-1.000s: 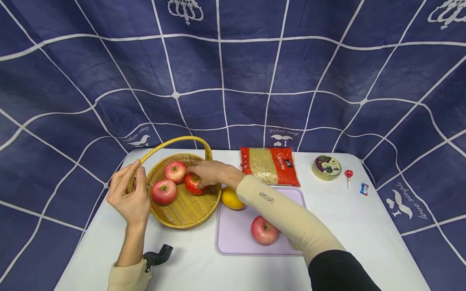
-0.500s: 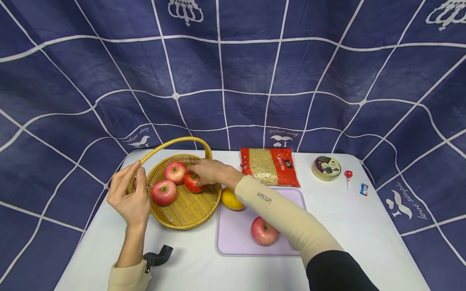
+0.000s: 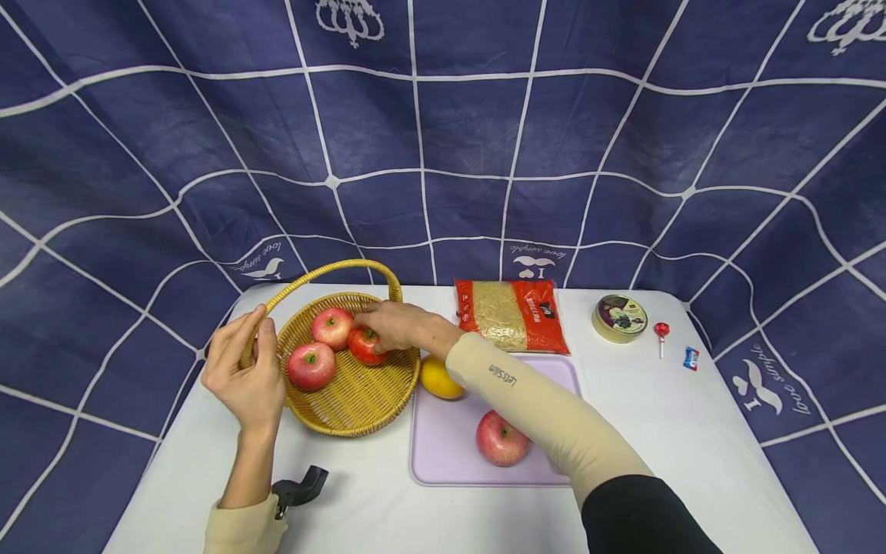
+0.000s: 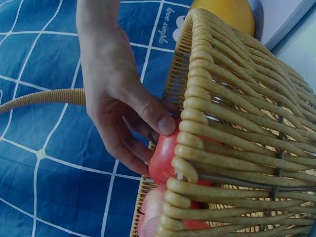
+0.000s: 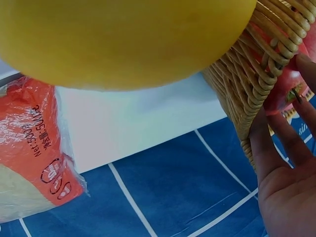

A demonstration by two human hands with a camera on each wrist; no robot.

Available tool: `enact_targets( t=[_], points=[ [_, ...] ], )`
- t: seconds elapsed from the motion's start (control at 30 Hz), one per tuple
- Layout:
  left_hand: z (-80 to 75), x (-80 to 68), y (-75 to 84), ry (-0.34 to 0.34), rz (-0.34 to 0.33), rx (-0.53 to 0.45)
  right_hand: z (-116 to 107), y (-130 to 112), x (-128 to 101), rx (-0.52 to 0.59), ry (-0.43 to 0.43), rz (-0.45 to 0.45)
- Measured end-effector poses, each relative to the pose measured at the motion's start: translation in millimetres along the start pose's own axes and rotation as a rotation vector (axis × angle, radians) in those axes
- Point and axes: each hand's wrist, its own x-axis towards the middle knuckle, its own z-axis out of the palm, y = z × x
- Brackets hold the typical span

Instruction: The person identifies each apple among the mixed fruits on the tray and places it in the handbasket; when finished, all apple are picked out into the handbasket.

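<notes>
A yellow wicker basket (image 3: 360,400) with a hoop handle stands at the table's left and holds three red apples. My left hand (image 3: 258,338) grips the basket where the handle meets the left rim. My right hand (image 3: 370,331) reaches in over the right rim, its thumb and fingers curled round the rightmost red apple (image 3: 364,346). In the left wrist view that hand (image 4: 118,98) clasps the apple (image 4: 165,158) just behind the basket wall (image 4: 237,123). The right wrist view shows fingers (image 5: 276,148) on the apple (image 5: 284,86) beyond the weave.
A yellow citrus fruit (image 3: 441,377) and a fourth apple (image 3: 500,438) lie on a lilac cutting board (image 3: 443,462). Behind it are a red noodle packet (image 3: 511,315), a round tin (image 3: 621,317), a lollipop (image 3: 661,332) and a small sweet (image 3: 691,358). A black clip (image 3: 299,487) sits near my left wrist.
The right hand and its apple have shifted very slightly toward the back of the basket. The left hand and basket have not moved.
</notes>
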Motion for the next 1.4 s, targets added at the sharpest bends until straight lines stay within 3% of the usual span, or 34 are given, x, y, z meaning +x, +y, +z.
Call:
enact_targets(
  t=[0.93,1.4],
  points=[
    [0.0,-0.2,1.0,-0.008,-0.005,-0.001,0.6,3.0,-6.8,0.040,0.027,-0.013],
    [0.2,0.2,1.8,0.000,-0.003,0.001,-1.8,9.1,-21.8,0.208,0.064,-0.105]
  ],
)
